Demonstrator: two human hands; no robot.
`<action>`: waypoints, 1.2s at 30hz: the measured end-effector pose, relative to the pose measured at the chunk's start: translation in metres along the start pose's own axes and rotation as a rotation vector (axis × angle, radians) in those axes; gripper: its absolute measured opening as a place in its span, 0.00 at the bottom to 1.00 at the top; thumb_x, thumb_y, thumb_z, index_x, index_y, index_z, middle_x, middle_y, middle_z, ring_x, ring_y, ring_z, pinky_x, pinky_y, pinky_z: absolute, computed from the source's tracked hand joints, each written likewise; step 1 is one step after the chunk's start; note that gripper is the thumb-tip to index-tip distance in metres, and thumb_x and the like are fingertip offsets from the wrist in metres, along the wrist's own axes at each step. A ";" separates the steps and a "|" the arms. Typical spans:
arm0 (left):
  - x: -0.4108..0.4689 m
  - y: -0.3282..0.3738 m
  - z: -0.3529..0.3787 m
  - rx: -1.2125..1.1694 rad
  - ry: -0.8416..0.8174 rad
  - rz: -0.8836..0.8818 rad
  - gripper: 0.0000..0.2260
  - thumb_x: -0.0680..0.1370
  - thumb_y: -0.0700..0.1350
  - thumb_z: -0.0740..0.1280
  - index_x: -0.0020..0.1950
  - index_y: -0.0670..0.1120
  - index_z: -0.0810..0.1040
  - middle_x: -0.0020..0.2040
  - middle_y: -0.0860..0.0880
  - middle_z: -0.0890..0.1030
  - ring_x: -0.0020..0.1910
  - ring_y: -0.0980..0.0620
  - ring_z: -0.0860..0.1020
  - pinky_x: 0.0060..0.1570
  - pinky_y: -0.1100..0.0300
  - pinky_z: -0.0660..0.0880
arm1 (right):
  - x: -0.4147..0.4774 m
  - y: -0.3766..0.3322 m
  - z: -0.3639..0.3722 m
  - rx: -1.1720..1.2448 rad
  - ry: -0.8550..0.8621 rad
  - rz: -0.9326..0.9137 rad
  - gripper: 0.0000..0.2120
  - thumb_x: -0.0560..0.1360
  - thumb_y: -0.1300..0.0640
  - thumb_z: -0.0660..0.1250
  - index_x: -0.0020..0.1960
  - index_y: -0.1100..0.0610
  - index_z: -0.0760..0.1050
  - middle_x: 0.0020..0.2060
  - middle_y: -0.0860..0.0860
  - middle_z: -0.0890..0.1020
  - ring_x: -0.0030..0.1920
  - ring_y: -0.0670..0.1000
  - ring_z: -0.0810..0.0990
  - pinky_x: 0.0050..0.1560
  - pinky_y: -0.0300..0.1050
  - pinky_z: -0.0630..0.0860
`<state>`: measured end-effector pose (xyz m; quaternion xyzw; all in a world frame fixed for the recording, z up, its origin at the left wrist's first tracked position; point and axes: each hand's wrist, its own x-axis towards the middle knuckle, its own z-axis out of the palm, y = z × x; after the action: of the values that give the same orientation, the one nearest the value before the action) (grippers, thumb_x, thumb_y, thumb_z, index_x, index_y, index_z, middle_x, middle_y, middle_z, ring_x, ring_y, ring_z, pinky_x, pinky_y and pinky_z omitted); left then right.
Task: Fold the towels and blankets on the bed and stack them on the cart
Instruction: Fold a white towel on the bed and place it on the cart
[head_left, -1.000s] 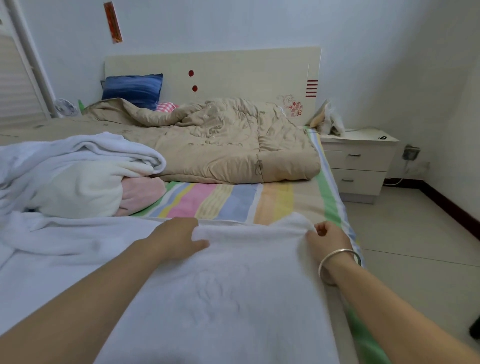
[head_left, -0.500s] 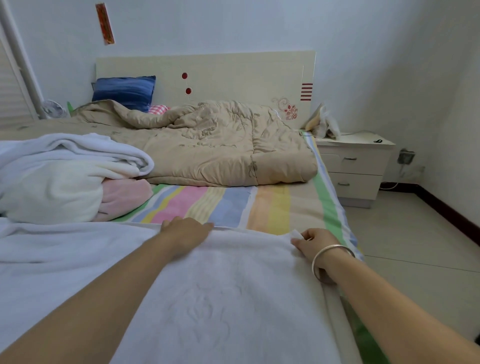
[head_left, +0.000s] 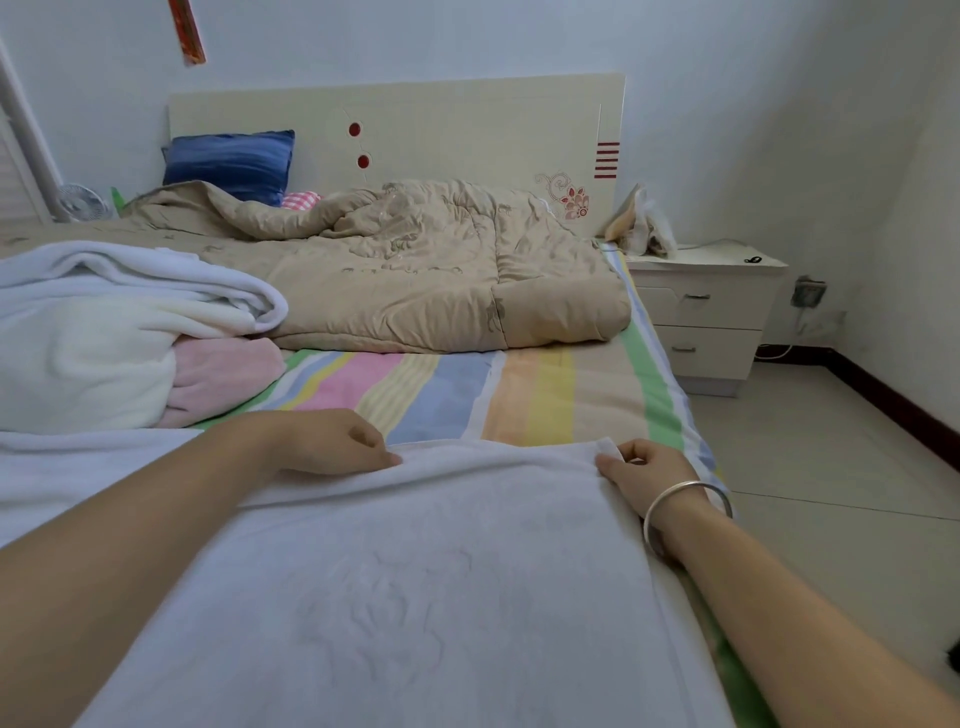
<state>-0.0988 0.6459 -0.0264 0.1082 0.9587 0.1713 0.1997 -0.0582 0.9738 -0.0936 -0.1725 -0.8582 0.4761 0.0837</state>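
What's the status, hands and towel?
Left hand grips white towel at far edge. Right hand pinches its far corner. Towel flat on bed; nothing blocking.

The bed (head_left: 519, 384) carries a sheet striped in pastel colours, which shows across its middle. At 6 o'clock a white towel (head_left: 415, 597) lies spread flat over the near end. At 9 o'clock sits a loose pile of blankets (head_left: 104, 332), white over cream and pink. A rumpled tan quilt (head_left: 415, 270) fills 12 o'clock, and a blue pillow (head_left: 228, 161) leans on the headboard (head_left: 467, 124) at 11 o'clock.
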 end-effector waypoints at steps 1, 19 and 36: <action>-0.003 -0.001 0.000 -0.003 0.004 0.038 0.16 0.76 0.59 0.66 0.37 0.48 0.75 0.37 0.53 0.74 0.37 0.54 0.71 0.45 0.60 0.69 | -0.001 0.000 0.000 -0.004 0.005 -0.009 0.09 0.75 0.52 0.68 0.37 0.53 0.76 0.33 0.50 0.78 0.37 0.52 0.75 0.40 0.43 0.69; 0.035 0.007 0.044 0.547 0.748 -0.004 0.07 0.78 0.40 0.60 0.46 0.53 0.68 0.42 0.53 0.71 0.40 0.49 0.71 0.36 0.58 0.61 | -0.017 -0.005 0.004 -0.308 0.165 -0.101 0.12 0.76 0.43 0.63 0.41 0.51 0.73 0.41 0.50 0.80 0.46 0.55 0.78 0.43 0.44 0.69; 0.058 0.013 0.070 0.593 0.972 0.085 0.15 0.61 0.25 0.72 0.35 0.42 0.72 0.31 0.42 0.72 0.28 0.41 0.73 0.26 0.61 0.52 | 0.001 -0.024 -0.030 -0.131 -0.174 0.102 0.13 0.70 0.48 0.75 0.41 0.57 0.78 0.31 0.51 0.75 0.33 0.52 0.71 0.40 0.42 0.70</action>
<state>-0.1198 0.6936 -0.1021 0.1070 0.9422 -0.0670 -0.3102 -0.0548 0.9862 -0.0574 -0.1790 -0.8817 0.4357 -0.0268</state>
